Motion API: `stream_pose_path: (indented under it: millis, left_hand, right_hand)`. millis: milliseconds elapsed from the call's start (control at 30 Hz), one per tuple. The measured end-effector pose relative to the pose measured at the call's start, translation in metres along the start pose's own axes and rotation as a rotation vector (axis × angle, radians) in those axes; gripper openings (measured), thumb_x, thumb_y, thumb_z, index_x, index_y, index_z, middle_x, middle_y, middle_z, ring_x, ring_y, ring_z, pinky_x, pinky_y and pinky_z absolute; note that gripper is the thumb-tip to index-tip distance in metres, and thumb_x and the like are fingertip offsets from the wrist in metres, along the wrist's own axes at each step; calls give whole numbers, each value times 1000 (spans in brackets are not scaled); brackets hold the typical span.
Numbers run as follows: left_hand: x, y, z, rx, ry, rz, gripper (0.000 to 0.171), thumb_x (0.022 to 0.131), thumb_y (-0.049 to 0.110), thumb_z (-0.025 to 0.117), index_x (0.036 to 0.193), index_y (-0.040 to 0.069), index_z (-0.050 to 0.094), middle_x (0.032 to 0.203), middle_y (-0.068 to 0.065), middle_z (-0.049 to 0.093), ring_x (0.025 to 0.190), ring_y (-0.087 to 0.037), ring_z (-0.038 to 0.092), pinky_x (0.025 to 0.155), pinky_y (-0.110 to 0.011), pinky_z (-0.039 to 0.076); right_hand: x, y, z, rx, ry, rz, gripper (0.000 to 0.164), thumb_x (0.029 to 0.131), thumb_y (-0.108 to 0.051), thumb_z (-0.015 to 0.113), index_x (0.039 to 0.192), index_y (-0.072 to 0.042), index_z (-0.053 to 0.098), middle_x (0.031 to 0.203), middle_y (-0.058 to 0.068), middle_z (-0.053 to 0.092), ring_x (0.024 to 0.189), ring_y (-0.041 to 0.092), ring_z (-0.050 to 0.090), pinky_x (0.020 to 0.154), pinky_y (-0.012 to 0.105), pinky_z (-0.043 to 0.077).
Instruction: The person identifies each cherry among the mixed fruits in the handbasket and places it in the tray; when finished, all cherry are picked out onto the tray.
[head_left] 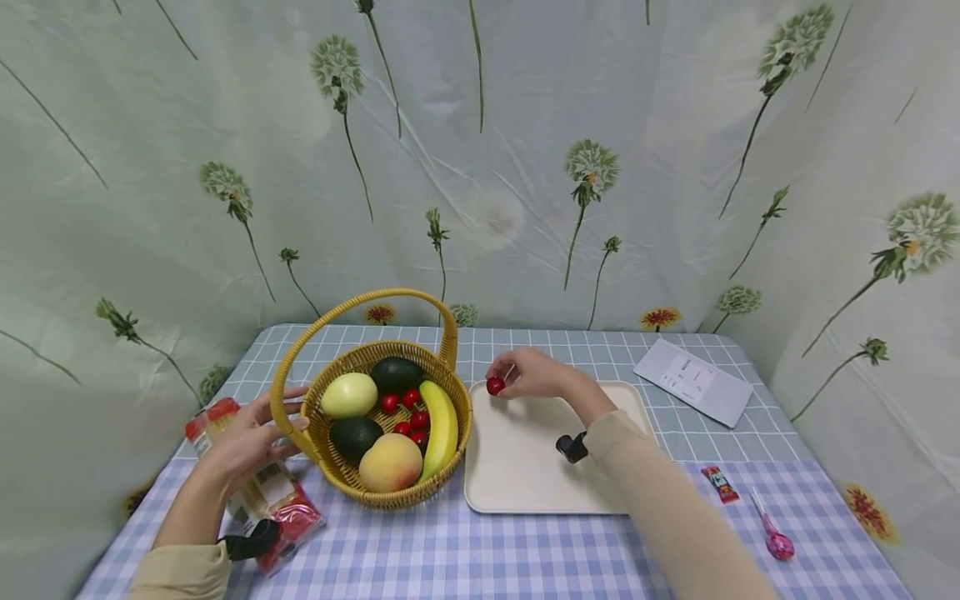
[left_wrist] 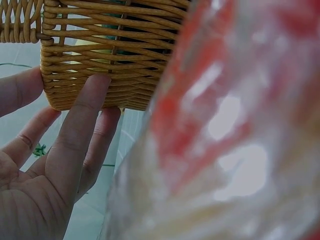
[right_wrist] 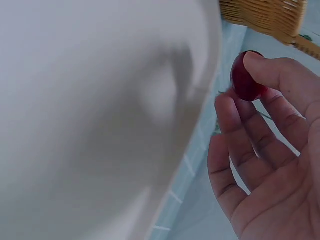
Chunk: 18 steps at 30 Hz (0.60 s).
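Observation:
My right hand (head_left: 531,373) pinches a dark red cherry (head_left: 495,385) between thumb and fingers, above the far left corner of a cream tray (head_left: 525,492). In the right wrist view the cherry (right_wrist: 245,77) is clear of the tray. To the left stands a yellow wicker basket (head_left: 390,500) with a tall handle. It holds a banana (head_left: 442,429), a peach (head_left: 391,463), a pale yellow-green fruit (head_left: 349,395), two dark green avocados (head_left: 397,375) and several cherries (head_left: 419,420). My left hand (head_left: 251,437) touches the basket's left side with extended fingers (left_wrist: 82,117).
A clear and red plastic package (head_left: 288,508) lies under the left forearm, close to the basket. Toward the right are a grey-white packet (head_left: 693,382), a small wrapped candy (head_left: 721,484) and a pink lollipop (head_left: 778,543). A patterned curtain (head_left: 495,167) hangs behind the table.

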<state>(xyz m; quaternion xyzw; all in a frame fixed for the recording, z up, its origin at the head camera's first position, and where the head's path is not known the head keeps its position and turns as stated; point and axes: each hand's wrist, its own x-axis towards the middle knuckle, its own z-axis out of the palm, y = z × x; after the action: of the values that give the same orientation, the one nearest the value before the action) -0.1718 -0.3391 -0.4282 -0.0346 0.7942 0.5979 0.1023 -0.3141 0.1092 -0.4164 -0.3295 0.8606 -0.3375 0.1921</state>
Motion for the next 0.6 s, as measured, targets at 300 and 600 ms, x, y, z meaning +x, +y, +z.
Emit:
stream_pose_path:
  millis: [300, 600]
  left_hand:
    - [0, 0, 1, 0, 11, -11, 71, 107, 18, 66, 165, 0, 29, 164, -34, 35, 110, -1, 64, 94, -35, 64]
    - [-1, 0, 1, 10, 14, -25, 73, 107, 20, 66, 166, 1, 28, 165, -35, 33, 114, -5, 63, 97, -39, 65]
  right_hand:
    - [7, 7, 16, -4, -12, 33, 36, 87, -7, 85, 121, -5, 75, 103, 4, 78, 92, 9, 68, 91, 25, 56]
    - [11, 3, 23, -7, -41, 14, 35, 85, -3, 85, 119, -7, 76, 97, 2, 76, 87, 8, 65, 86, 22, 55]
